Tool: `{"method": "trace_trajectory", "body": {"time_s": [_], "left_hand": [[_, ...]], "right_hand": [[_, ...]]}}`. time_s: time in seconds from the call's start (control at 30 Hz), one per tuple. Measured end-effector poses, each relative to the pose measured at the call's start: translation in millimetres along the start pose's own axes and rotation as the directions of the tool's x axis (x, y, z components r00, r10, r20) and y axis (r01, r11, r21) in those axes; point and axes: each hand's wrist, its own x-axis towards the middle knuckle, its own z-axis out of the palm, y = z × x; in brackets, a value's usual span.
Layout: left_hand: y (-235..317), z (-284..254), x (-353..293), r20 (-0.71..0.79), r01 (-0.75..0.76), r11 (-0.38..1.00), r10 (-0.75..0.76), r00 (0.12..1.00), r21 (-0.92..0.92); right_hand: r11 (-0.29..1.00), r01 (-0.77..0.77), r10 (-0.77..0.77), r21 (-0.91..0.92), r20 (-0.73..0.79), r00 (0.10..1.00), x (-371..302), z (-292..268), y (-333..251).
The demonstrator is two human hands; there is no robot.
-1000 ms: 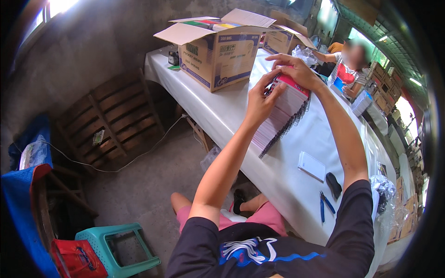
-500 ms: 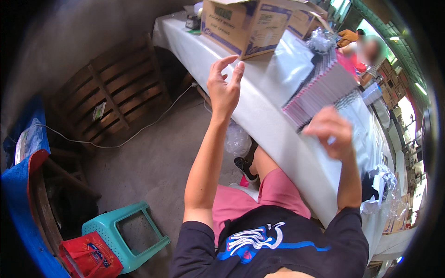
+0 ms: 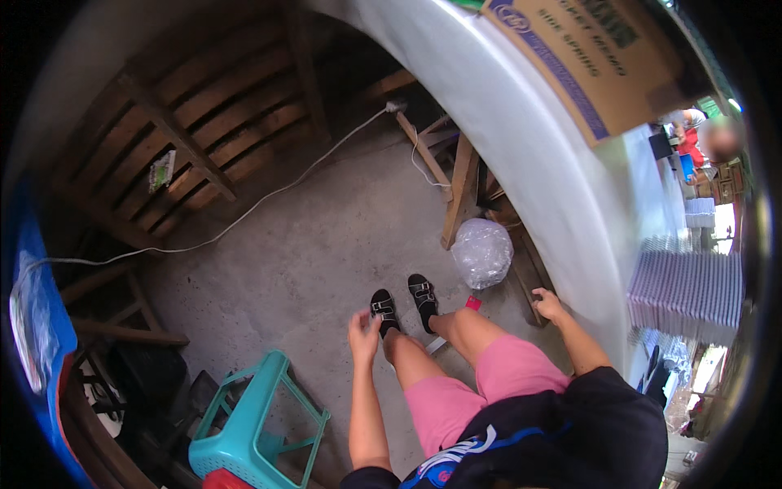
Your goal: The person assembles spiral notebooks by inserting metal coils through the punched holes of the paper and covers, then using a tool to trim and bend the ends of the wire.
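My left hand point(image 3: 364, 334) hangs in front of my body over the concrete floor, thumb and fingers apart, with nothing in it. Low by the edge of the white-covered table point(image 3: 521, 138) is my right hand point(image 3: 551, 306), its index finger and thumb loosely spread and nothing visible between them. A stack of spiral-bound notebooks point(image 3: 684, 285) rests on the table to the right, away from both hands. Farther up the table stands a brown cardboard box point(image 3: 570, 65).
A clear plastic bundle point(image 3: 482, 254) lies by wooden table legs point(image 3: 460, 191). A white cable point(image 3: 236, 232) crosses the floor near a slatted wooden pallet point(image 3: 179, 134). At lower left is a teal stool point(image 3: 244, 432) with something red on it. A person point(image 3: 692, 143) is at the far right.
Both hands have dropped from above the table to beside my body. The view has swung left, showing more floor, and the box and notebooks now sit farther right.
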Motion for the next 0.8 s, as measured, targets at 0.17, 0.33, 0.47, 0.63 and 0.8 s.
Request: {"method": "trace_trajectory", "body": {"time_s": [0.17,0.33,0.47,0.63,0.8], "left_hand": [[-43.0,-8.2,-49.6,0.097,0.467,0.879,-0.458,0.883,-0.097],[-54.5,15.8,-39.1,0.217,0.515,0.856,-0.509,0.833,0.032],[-74.3,35.4,-9.9,0.063,0.605,0.753,-0.638,0.767,0.259],[-136.1,-10.9,-18.5,0.147,0.898,0.422,-0.903,0.404,0.124],[-99.5,-19.1,8.5,0.155,0.679,0.425,-0.893,0.423,0.599]], "right_hand": [[0.997,-0.026,0.006,0.068,0.276,0.961,36.9,23.3,-30.0],[0.963,-0.187,0.111,0.193,0.351,0.93,74.4,129.2,59.3],[0.804,-0.561,0.36,0.196,0.59,0.723,99.5,201.2,71.7],[0.531,-0.721,0.502,0.445,0.52,0.691,157.8,284.9,79.0],[0.283,-0.736,0.618,0.616,0.47,0.631,182.6,366.0,109.6]]}}
